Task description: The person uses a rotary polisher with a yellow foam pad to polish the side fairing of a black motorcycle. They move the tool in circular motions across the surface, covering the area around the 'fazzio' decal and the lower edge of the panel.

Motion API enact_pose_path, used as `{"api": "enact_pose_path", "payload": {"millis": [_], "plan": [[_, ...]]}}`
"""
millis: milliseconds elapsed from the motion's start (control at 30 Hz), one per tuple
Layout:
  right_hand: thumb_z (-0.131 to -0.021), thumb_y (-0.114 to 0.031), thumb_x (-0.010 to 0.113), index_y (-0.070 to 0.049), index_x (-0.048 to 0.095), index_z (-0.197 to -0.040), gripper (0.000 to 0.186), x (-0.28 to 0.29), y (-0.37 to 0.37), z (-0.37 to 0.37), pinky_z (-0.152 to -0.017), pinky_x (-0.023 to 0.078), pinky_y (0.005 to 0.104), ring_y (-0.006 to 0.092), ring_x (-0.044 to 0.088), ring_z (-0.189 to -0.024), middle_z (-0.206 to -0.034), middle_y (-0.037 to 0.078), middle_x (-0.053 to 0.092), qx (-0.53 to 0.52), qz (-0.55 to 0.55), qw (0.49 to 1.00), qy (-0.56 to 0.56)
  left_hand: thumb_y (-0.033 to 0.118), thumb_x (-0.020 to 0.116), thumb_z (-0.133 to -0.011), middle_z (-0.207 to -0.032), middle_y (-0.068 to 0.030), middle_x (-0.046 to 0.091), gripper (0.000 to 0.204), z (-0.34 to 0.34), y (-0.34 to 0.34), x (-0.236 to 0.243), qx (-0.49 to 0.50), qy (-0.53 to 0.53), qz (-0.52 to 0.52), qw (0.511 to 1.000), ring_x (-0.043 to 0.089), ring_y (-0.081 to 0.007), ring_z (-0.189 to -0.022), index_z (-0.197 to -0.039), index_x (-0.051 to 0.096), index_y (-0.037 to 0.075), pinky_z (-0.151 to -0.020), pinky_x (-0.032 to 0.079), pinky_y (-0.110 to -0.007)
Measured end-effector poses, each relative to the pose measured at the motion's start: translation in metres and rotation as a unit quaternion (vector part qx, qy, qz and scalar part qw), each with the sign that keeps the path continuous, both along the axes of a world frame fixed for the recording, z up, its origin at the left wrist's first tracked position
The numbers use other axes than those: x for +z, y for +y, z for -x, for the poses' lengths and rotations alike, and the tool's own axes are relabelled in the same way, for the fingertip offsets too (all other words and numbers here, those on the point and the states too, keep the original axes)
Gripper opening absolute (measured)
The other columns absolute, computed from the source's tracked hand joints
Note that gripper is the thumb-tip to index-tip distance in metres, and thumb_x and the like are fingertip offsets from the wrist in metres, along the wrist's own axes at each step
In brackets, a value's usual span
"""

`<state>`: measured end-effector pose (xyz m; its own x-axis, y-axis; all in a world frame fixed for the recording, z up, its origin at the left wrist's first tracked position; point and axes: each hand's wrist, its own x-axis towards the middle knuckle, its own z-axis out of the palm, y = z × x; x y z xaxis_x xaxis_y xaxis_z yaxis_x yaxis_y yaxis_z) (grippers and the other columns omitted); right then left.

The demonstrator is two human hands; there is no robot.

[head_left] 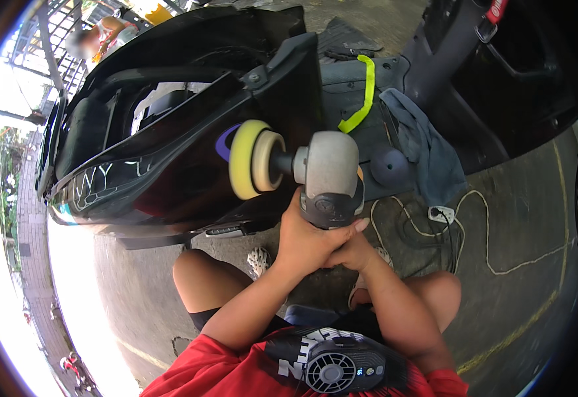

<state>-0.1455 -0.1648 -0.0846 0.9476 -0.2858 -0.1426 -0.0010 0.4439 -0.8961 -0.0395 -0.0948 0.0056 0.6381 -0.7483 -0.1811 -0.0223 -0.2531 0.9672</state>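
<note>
My left hand (305, 235) and my right hand (355, 248) are both wrapped round the lower body of a grey power polisher (330, 159), one beside the other. A yellow foam pad (242, 159) on its head points left, against or very close to a glossy black scooter side panel (176, 188); I cannot tell whether it touches. A purple shape shows at the pad's edge. To the right, a grey-blue cloth (424, 145) drapes over the scooter's footboard, beside a round dark pad (389, 165). A bright yellow-green strip (366, 99) lies higher on the footboard.
The black front section (500, 79) rises at upper right. A white power strip (441, 214) with plug and loose cables lies on the concrete floor (514, 218) below the cloth. Another person (107, 36) is beyond the scooter at upper left. My knees and feet are under my arms.
</note>
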Motion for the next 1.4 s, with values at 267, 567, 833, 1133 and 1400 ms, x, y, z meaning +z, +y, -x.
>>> {"api": "enact_pose_path", "payload": {"millis": [267, 567, 833, 1133, 1400], "plan": [[-0.062, -0.015, 0.087, -0.001, 0.060, -0.126, 0.071, -0.014, 0.040, -0.007, -0.096, 0.049, 0.0382, 0.0259, 0.062, -0.113, -0.123, 0.011, 0.064, -0.082, 0.123, 0.989, 0.002, 0.038, 0.095, -0.053, -0.100, -0.0216, 0.073, 0.086, -0.026, 0.021, 0.013, -0.050, -0.077, 0.064, 0.994, 0.074, -0.0296, -0.093, -0.118, 0.060, -0.007, -0.088, 0.056, -0.037], [-0.072, -0.019, 0.083, -0.001, 0.060, -0.123, 0.058, 0.017, 0.085, -0.024, -0.090, 0.054, 0.0379, 0.0251, 0.065, -0.108, -0.123, 0.013, 0.064, -0.062, 0.365, 0.923, -0.105, 0.030, 0.095, -0.056, -0.111, -0.0130, 0.071, 0.081, -0.041, 0.082, 0.032, -0.077, 0.022, 0.085, 0.993, 0.067, -0.0203, -0.101, -0.121, 0.061, -0.005, -0.095, 0.052, -0.035], [-0.067, -0.026, 0.086, -0.001, 0.053, -0.129, 0.074, 0.087, 0.135, -0.052, -0.095, 0.054, 0.0427, 0.0387, 0.068, -0.109, -0.114, 0.024, 0.068, 0.014, 0.221, 0.971, -0.092, 0.034, 0.093, -0.062, -0.117, -0.0144, 0.063, 0.086, -0.054, 0.187, 0.050, -0.025, 0.030, 0.160, 0.986, 0.063, -0.0268, -0.108, -0.128, 0.054, -0.002, -0.107, 0.044, -0.046], [-0.065, -0.014, 0.087, -0.003, 0.060, -0.126, 0.067, 0.019, 0.153, -0.049, -0.099, 0.051, 0.0366, 0.0236, 0.067, -0.112, -0.116, 0.013, 0.070, -0.006, 0.060, 0.995, -0.084, 0.024, 0.097, -0.052, -0.120, -0.0136, 0.069, 0.090, -0.046, 0.167, 0.035, -0.035, -0.007, -0.061, 0.998, 0.066, -0.0235, -0.113, -0.129, 0.058, -0.002, -0.100, 0.050, -0.038], [-0.067, -0.012, 0.089, -0.003, 0.063, -0.122, 0.062, -0.015, 0.118, -0.023, -0.103, 0.049, 0.0381, 0.0214, 0.063, -0.115, -0.122, 0.009, 0.067, 0.069, -0.064, 0.996, 0.008, 0.031, 0.092, -0.054, -0.100, -0.0202, 0.073, 0.079, -0.034, 0.094, 0.026, -0.075, -0.082, -0.136, 0.984, 0.073, -0.0262, -0.097, -0.117, 0.062, -0.006, -0.088, 0.055, -0.037]]}}
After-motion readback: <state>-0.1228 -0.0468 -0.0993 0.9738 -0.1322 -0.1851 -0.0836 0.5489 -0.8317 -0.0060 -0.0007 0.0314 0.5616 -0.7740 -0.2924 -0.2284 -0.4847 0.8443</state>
